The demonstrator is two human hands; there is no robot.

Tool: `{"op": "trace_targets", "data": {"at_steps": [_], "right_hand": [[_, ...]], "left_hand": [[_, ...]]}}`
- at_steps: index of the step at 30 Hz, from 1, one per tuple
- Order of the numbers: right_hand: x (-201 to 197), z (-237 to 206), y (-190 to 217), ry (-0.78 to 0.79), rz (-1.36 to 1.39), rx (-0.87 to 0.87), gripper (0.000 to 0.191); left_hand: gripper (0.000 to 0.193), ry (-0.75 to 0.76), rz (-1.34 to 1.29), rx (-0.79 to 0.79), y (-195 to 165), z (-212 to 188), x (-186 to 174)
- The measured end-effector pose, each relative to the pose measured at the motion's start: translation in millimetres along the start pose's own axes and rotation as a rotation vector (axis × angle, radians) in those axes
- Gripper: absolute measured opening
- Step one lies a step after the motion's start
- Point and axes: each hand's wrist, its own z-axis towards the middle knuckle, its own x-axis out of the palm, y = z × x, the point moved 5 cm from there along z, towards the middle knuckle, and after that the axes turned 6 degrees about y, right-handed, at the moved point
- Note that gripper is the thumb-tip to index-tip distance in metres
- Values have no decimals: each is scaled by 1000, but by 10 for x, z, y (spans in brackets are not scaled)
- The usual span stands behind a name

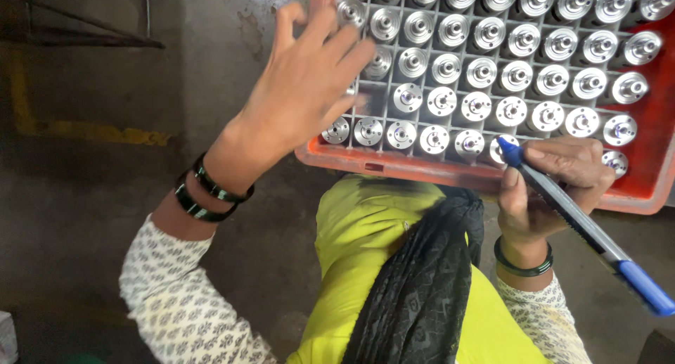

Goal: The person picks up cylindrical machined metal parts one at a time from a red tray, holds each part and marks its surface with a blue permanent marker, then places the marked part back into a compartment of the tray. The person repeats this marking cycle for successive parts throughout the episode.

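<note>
**Marking parts in the red tray: pen at the near row, right end**

Right hand (555,188) has its fingers closed round a blue-capped pen (583,227), tip down on a metal part (500,147) in the tray's near row. The barrel runs back past the wrist toward lower right. Left hand (309,82) is raised over the tray's left end, fingers spread and holding nothing. It's motion-blurred, so I can't tell whether it touches any part.

The red plastic tray (643,195) carries a grey divider grid, one round machined part per cell, bosses facing up. The near-left cells under the left hand are partly hidden. At least one looks empty, not certain.

How I'd do this step well:
- Keep the tip square on the flat face, not on the centre boss.
- Brace the heel of the right hand on the tray rim.
- Use light pressure, since the parts sit loose in their cells and may rock.
- Work along one row at a time so none gets skipped.
- Keep the left hand off the marked faces.

Labels and signs: none visible on the tray or parts. There is a worn yellow painted line (105,132) on the floor at left. A white object is at the bottom-left corner, too cropped to identify.
</note>
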Motion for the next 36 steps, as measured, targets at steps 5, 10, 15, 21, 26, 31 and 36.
{"op": "trace_targets", "data": {"at_steps": [5,10,15,21,26,31,36], "right_hand": [[-2,21,-6,19,-11,-7,31],[5,44,-6,13,16,-4,30],[12,48,-3,-19,36,23,30],[19,34,12,-18,25,19,29],[-23,26,-15,-26,38,30,28],[61,73,48,-41,121,26,29],[313,184,429,233,-3,-151,30]], "left_hand": [[31,138,325,-19,-79,-87,366],[29,118,513,2,-183,10,194],[40,-138,-56,-101,-223,42,-1180],[44,-460,-1552,-253,-372,204,-405],[45,-611,-2003,-256,-630,304,639],[37,-687,-2148,-392,-776,351,639],[30,-713,-2048,-413,-803,304,706]]}}
